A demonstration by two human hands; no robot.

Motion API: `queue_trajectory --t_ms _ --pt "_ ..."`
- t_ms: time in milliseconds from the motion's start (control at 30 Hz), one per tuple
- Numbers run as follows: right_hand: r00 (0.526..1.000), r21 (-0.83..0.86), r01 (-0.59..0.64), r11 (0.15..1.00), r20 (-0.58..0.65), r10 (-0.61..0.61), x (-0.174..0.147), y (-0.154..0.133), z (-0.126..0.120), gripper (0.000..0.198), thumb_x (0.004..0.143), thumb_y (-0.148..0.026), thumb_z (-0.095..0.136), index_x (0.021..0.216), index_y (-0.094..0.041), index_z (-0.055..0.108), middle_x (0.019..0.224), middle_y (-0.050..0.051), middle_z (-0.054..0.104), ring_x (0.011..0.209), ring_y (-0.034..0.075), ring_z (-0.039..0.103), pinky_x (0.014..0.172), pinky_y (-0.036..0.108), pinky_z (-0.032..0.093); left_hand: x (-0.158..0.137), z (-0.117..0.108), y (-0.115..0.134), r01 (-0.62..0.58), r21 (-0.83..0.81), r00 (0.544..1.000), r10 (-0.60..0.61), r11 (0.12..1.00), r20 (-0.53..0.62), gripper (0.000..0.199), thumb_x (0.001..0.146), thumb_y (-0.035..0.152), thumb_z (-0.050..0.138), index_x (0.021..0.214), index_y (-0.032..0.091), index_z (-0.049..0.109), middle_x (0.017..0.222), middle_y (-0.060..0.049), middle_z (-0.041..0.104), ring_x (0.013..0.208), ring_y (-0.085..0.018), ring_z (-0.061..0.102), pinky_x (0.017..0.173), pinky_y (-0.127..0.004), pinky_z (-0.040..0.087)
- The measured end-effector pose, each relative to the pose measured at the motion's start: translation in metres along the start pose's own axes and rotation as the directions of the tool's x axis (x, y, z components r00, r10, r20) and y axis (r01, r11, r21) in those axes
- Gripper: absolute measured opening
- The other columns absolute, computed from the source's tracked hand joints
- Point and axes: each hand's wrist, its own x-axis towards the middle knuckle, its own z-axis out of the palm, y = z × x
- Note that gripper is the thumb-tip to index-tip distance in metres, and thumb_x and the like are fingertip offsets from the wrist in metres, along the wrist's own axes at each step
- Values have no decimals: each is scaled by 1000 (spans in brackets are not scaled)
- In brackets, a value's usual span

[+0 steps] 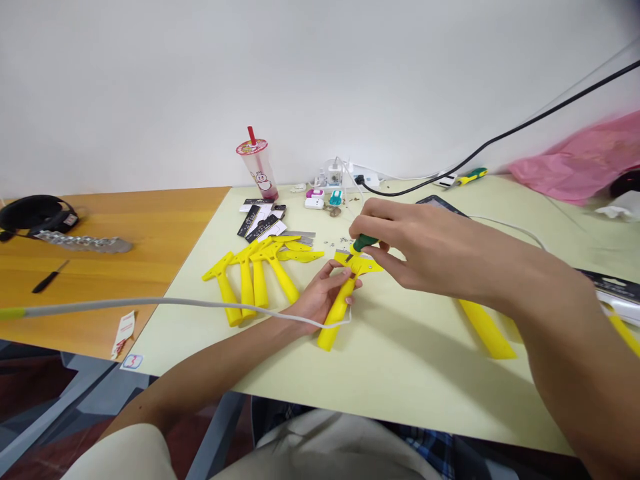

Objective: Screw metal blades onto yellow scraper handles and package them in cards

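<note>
A yellow T-shaped scraper [338,308] lies on the pale green table [410,360], and my left hand [320,295] grips its handle. My right hand [400,245] holds a green-handled screwdriver [365,242] upright over the scraper's head [361,264]. Small screws [336,241] lie scattered just behind the scraper's head. A pile of several more yellow scrapers [257,270] lies to the left of my left hand.
Black-and-white cards [261,220] and blades sit behind the pile. A drink cup with a red straw [260,168], chargers and a black cable [500,139] stand at the back. Another yellow handle [487,328] lies right. A headset [35,213] rests on the wooden table.
</note>
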Motion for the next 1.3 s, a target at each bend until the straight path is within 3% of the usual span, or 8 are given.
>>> queue_trajectory --t_ms 233,500,900,1300 --pt "1000 -25 7 1000 -23 -8 0 5 -2 15 101 -27 59 103 -18 70 100 10 71 75 21 61 68 33 33 0 -1 0 -3 6 1000 3 1000 -1 44 81 24 95 99 23 55 105 -1 68 90 -12 71 55 -17 49" --pt "996 -105 -72 992 44 77 2 0 -6 26 104 -41 58 98 -18 68 83 8 72 63 18 54 63 32 26 0 -2 0 -4 3 1000 4 1000 4 45 79 24 96 97 22 55 104 -1 67 91 -13 71 55 -17 48" --pt "994 -215 -92 972 38 103 3 -2 -3 30 105 -45 56 97 -20 68 63 4 61 55 18 42 60 33 20 1 -4 -2 -2 -6 1000 2 1000 12 47 77 25 97 98 23 55 104 -1 68 91 -14 72 55 -18 48" --pt "991 -260 -115 959 40 129 4 -3 -3 32 105 -45 55 95 -20 71 58 4 59 55 19 44 61 34 19 -1 -1 0 7 6 1000 -7 1000 11 45 78 23 95 99 23 56 106 -2 69 92 -15 72 56 -19 48"
